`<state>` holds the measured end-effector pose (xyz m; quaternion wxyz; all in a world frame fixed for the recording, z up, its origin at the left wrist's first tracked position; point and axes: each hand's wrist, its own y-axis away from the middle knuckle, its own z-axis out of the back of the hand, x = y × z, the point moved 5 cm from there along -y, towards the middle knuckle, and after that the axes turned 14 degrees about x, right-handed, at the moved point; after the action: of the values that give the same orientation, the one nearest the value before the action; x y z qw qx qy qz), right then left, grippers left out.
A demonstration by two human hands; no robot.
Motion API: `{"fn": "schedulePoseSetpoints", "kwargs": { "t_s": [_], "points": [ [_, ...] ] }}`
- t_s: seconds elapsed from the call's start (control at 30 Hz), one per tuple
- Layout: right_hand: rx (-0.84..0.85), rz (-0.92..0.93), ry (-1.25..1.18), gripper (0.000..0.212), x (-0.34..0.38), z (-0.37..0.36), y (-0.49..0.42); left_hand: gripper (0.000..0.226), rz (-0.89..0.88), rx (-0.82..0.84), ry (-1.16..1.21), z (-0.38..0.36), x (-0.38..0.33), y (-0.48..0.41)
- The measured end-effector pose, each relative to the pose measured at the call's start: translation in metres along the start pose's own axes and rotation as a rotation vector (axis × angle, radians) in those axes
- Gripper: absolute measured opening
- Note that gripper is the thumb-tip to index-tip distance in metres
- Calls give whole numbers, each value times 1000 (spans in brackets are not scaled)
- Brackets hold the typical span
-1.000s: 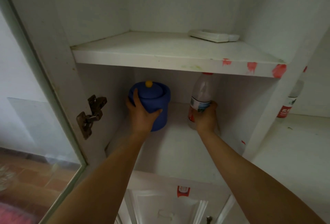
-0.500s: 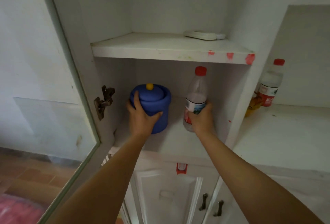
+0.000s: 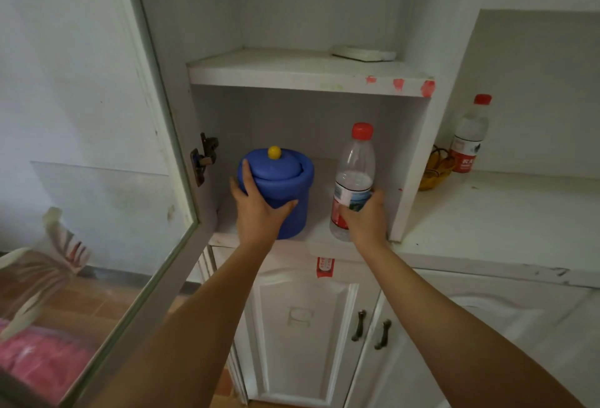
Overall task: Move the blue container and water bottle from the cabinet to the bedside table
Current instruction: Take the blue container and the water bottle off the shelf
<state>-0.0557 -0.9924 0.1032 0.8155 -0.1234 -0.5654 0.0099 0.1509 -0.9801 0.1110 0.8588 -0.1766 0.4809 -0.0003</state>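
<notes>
A blue container [image 3: 285, 180] with a lid and a small yellow knob stands at the front of the lower cabinet shelf [image 3: 319, 229]. My left hand [image 3: 258, 209] wraps around its left and front side. To its right is a clear water bottle [image 3: 354, 177] with a red cap and a red, white and blue label. My right hand [image 3: 365, 217] grips the bottle's lower half, near the shelf's front edge. Both arms reach up into the compartment from below.
The glass cabinet door [image 3: 97, 180] hangs open on the left. A flat white object [image 3: 363, 53] lies on the upper shelf. On the counter [image 3: 487, 212] to the right stand a second red-capped bottle [image 3: 469, 134] and a yellow thing [image 3: 435, 169]. Lower doors with dark handles [image 3: 370, 329] are below.
The container and bottle have come forward to the shelf's front edge in my hands. The view has pulled back, showing more of the counter and lower doors.
</notes>
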Motion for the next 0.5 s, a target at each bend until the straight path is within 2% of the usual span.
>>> {"fn": "schedulePoseSetpoints", "kwargs": {
  "t_s": [0.5],
  "points": [
    [108,88,22,78,1,-1,-3,124,19,-46,44,-10,1,4]
  ]
}}
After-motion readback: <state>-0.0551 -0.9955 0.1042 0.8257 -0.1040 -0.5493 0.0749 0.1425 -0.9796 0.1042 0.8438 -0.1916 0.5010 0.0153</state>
